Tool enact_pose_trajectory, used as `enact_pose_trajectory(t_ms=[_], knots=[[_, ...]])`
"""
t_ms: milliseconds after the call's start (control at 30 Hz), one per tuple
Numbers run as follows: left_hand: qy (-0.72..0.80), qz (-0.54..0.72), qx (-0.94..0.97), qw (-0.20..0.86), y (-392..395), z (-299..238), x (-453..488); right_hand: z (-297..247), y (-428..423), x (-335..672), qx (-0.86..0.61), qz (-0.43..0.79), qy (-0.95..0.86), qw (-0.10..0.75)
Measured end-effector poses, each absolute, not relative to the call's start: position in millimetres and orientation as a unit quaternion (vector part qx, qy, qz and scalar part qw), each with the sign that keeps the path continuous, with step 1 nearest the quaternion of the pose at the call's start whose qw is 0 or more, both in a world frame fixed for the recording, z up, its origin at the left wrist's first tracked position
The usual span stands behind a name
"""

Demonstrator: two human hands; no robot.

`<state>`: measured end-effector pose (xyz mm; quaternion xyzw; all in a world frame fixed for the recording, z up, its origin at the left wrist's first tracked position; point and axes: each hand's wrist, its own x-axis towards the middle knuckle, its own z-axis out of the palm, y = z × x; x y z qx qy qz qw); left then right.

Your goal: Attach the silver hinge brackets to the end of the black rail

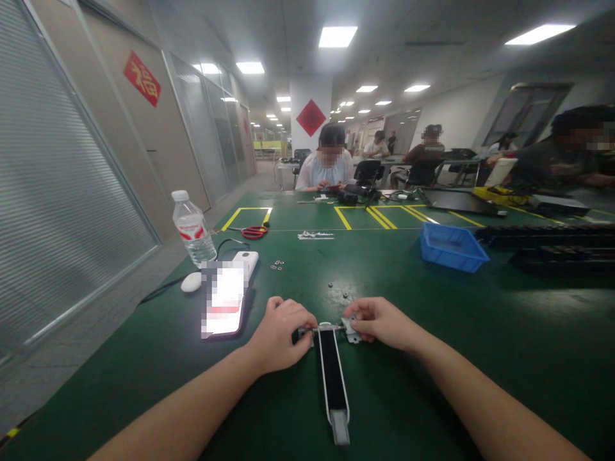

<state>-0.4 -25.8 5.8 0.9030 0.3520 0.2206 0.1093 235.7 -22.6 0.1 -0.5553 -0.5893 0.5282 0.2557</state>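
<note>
A long narrow part with a white rim and a black middle (332, 374) lies lengthwise on the green table in front of me, with a grey tab (340, 427) at its near end. A thin metal rod crosses its far end. My left hand (287, 333) is closed at the rod's left end, pinching a small grey metal piece mostly hidden by the fingers. On the right side, my right hand (379, 322) pinches a flat silver metal bracket (352, 330) against the rod's other end. Two small nuts (344, 296) rest just beyond my hands.
A lit phone (225, 301), a white mouse-like object (191, 282) and a water bottle (193, 230) stand at left. Further back are red-handled scissors (254, 232), small washers (277, 264), metal strips (314, 235) and a blue bin (451, 248). A person (329, 163) sits opposite.
</note>
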Motion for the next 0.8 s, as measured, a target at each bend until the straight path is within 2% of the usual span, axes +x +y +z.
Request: enact_pose_trajectory(t_ms=[800], knots=[[0.359,0.234,0.896,0.118,-25.1,1.7,-0.3,-0.9,-26.4,226.9,-0.552,0.529,-0.581,0.277]])
